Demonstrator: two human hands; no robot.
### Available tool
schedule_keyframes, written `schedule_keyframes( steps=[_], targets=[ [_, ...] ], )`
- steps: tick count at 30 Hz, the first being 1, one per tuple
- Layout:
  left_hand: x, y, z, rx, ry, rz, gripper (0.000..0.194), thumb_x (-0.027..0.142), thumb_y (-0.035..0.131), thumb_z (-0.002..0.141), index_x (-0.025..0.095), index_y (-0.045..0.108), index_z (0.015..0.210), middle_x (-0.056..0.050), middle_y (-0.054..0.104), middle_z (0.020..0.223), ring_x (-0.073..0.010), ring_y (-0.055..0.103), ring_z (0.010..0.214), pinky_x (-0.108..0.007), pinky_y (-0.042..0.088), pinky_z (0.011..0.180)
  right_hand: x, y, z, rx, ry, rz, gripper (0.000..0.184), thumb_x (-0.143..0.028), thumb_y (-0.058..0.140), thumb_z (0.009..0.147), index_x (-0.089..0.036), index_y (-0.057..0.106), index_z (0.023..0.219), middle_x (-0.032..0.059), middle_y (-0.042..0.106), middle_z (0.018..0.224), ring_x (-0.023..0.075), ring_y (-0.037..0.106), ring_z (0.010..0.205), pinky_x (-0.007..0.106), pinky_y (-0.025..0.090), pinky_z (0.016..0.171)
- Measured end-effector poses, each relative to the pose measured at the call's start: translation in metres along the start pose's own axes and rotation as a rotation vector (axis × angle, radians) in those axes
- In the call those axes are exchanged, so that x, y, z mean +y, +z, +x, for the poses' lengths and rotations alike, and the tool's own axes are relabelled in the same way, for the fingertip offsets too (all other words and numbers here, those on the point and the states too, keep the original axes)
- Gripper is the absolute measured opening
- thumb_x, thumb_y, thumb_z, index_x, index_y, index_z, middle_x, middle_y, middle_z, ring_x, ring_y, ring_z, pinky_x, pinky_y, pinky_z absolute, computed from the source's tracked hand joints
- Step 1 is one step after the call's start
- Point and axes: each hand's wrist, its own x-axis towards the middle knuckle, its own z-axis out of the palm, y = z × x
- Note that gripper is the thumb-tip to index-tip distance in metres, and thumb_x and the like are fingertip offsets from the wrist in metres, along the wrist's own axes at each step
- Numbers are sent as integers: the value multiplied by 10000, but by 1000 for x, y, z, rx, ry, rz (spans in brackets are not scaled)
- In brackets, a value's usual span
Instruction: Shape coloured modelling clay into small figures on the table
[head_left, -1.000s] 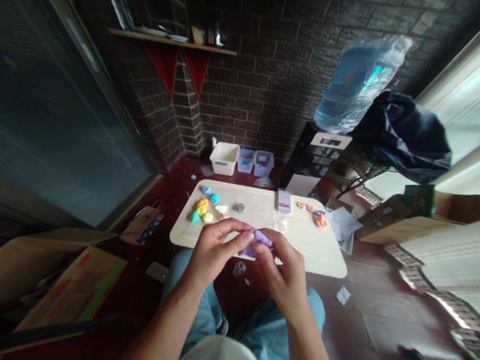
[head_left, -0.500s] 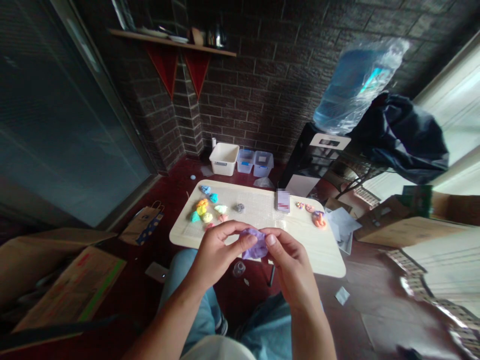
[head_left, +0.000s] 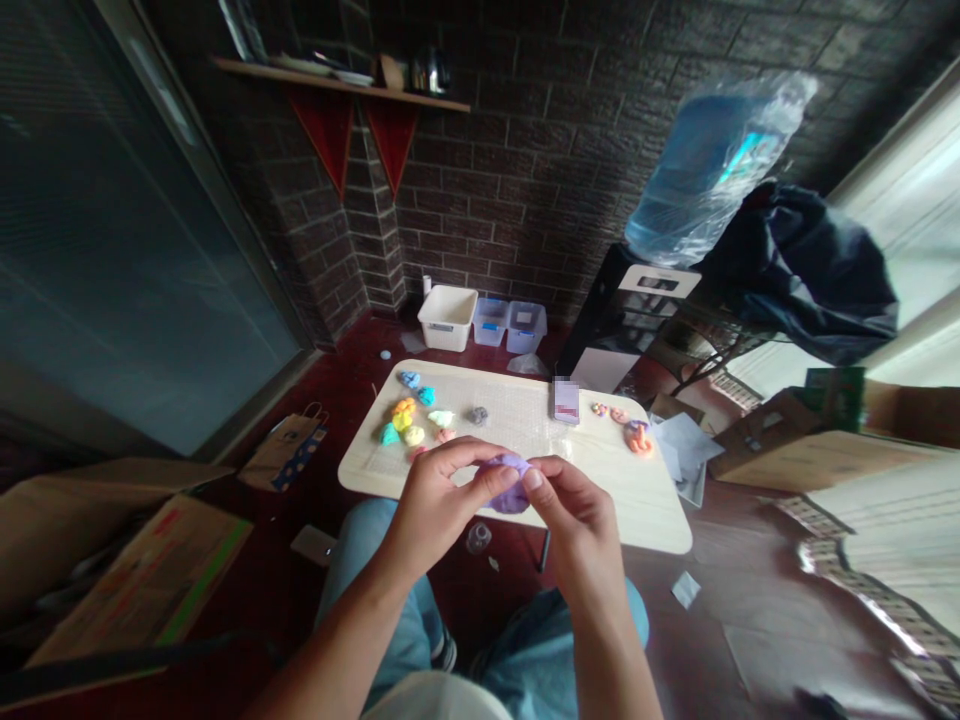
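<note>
A flattened piece of purple modelling clay (head_left: 510, 495) is held up over the near edge of the pale table (head_left: 600, 500). My left hand (head_left: 442, 500) pinches it from the left with thumb and fingers. From the right, my right hand (head_left: 574, 510) grips its upper right edge, thumb in front. Beyond my hands, several soft lumps of clay lie on the table's left half: blue (head_left: 409, 379), orange and yellow (head_left: 403, 411), green (head_left: 389, 434), white (head_left: 441, 418). A grey lump (head_left: 480, 415) sits nearer the middle. Shaped orange and purple clay (head_left: 639, 438) rests at the right.
A small box-like packet (head_left: 566, 400) stands at the table's back edge. Behind are a white bin (head_left: 448, 320), clear boxes (head_left: 527, 328) and a water dispenser (head_left: 630, 310). Cardboard boxes flank both sides (head_left: 142, 570). A phone-like slab (head_left: 313, 544) lies on the floor.
My right hand has shifted slightly left, closer to my left hand. The purple clay's upper right edge is now more folded between the fingers.
</note>
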Motion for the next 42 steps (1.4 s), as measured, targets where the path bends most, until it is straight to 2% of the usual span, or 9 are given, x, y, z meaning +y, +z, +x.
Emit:
schedule_keyframes(
  steps=[6,12,18,21,27,32,35,38,42],
  targets=[
    [-1,2,1,-2,-20,-1,165,326,759,791,209,785,905,-43,779,948,-187,699,925,-259,528,854,2,-2,6,-50,35,60,252,-435,731,820,-186,689,809,-13,648,717,112,541,644,227,437,628],
    [-3,4,4,-31,-58,-48,205,355,756,792,200,780,924,-46,778,962,-186,695,934,-253,529,849,5,-1,11,-3,-29,-3,268,-429,720,832,-178,666,757,-30,597,652,95,503,612,212,415,607],
    [-9,3,8,109,-130,-266,243,345,794,756,197,728,936,-6,747,882,-120,679,772,-196,540,704,8,-5,11,-74,-25,-4,306,-503,637,879,-210,698,944,-9,610,770,114,508,665,225,422,597],
    [-9,2,8,158,-176,-367,301,318,823,722,194,671,951,14,715,868,-105,669,744,-194,546,676,7,-6,10,-87,-12,-39,248,-452,717,828,-214,696,891,-26,600,714,98,474,615,214,397,574],
    [-9,2,4,52,-200,-368,299,287,829,716,181,657,936,10,686,860,-97,655,778,-172,534,693,0,-4,8,2,-90,-130,277,-420,682,855,-190,637,707,-36,574,617,94,486,594,208,401,582],
    [-8,0,4,-37,-222,-345,382,311,797,759,221,684,1113,-30,724,1028,-148,676,936,-214,550,802,1,-5,9,11,-132,-180,239,-398,659,882,-197,650,753,-29,627,667,104,553,642,213,424,623],
    [-7,-1,5,-63,-190,-301,289,347,765,792,202,724,1038,-34,740,993,-153,676,920,-211,544,794,1,-6,8,-45,-126,-225,207,-392,656,891,-202,674,809,-20,653,718,113,575,685,221,433,658],
    [-6,0,5,-31,-152,-226,238,367,751,803,185,740,956,-23,740,919,-140,666,860,-197,533,755,-1,-6,8,-70,-105,-201,206,-411,659,886,-208,682,869,-20,648,732,111,567,680,220,432,646],
    [-5,2,3,-25,-132,-195,216,365,755,797,182,744,910,-3,719,847,-115,639,783,-182,517,711,-1,-4,7,-74,-83,-139,245,-423,659,882,-194,651,798,-28,604,673,103,531,630,216,422,601]
  ],
)
